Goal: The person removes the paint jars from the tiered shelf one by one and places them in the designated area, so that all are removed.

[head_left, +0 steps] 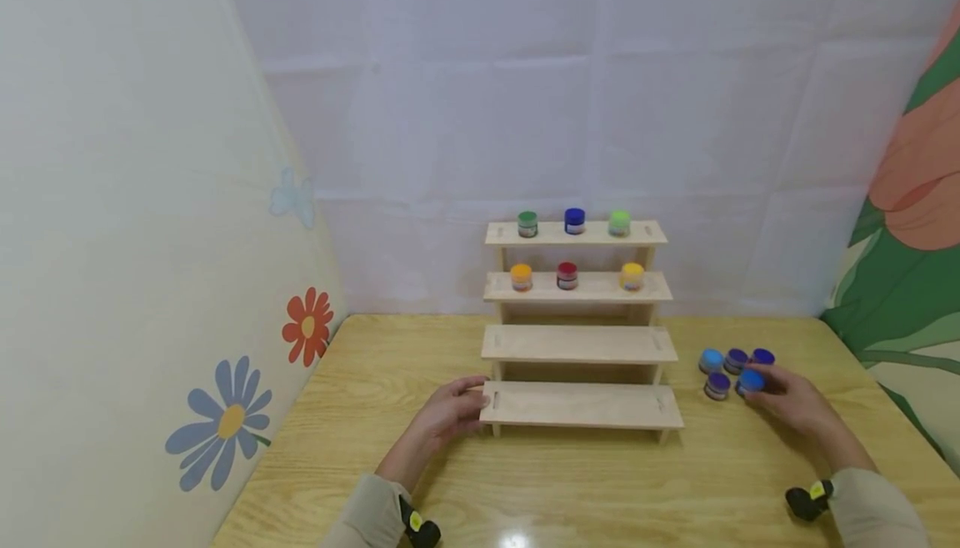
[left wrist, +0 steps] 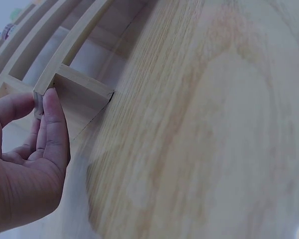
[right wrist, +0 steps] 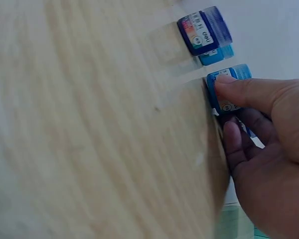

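A stepped wooden display rack (head_left: 577,404) stands on the table. My left hand (head_left: 450,410) pinches the left end of its lowest shelf, the thumb on one face and fingers on the other in the left wrist view. To the right of the rack, my right hand (head_left: 798,402) grips a blue paint jar (right wrist: 228,102) between thumb and fingers, low at the table. Close around that jar stand a light blue jar (head_left: 711,360), a purple jar (head_left: 717,385), a dark purple jar (head_left: 736,359) and a dark blue jar (head_left: 762,356).
The top shelf bears a green jar (head_left: 528,224), a blue jar (head_left: 574,221) and a light green jar (head_left: 618,223). One shelf below are orange (head_left: 521,278), red (head_left: 567,276) and yellow jars (head_left: 632,277). A white cloth (head_left: 465,131) hangs behind the table (head_left: 570,490).
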`<state>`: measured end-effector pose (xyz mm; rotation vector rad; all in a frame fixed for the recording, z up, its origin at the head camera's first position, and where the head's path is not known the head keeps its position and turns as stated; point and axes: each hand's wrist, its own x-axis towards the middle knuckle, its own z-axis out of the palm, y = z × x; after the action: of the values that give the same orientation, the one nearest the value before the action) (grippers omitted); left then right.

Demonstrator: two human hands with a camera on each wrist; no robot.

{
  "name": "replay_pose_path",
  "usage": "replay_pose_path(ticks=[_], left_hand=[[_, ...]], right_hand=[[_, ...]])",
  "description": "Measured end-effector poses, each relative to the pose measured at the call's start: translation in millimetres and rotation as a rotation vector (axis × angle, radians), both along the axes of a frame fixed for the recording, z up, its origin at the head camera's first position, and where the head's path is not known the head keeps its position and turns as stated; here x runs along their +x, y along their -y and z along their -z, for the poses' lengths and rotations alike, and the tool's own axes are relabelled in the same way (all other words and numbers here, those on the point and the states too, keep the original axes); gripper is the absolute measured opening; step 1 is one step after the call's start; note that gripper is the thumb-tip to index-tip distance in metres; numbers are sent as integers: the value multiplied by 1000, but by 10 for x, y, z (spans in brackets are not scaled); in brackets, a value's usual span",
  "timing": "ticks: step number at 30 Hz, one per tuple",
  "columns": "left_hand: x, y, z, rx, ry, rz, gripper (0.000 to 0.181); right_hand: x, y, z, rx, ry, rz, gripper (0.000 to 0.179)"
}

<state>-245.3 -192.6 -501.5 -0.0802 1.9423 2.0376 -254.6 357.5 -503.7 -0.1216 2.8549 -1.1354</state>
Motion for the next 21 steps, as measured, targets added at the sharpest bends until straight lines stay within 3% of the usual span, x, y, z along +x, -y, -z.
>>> replay_pose_path(ticks=[21], left_hand=[[-7, -8, 7, 8, -4, -4, 56]], right_hand=[[15, 0, -15, -21, -10, -53, 58]])
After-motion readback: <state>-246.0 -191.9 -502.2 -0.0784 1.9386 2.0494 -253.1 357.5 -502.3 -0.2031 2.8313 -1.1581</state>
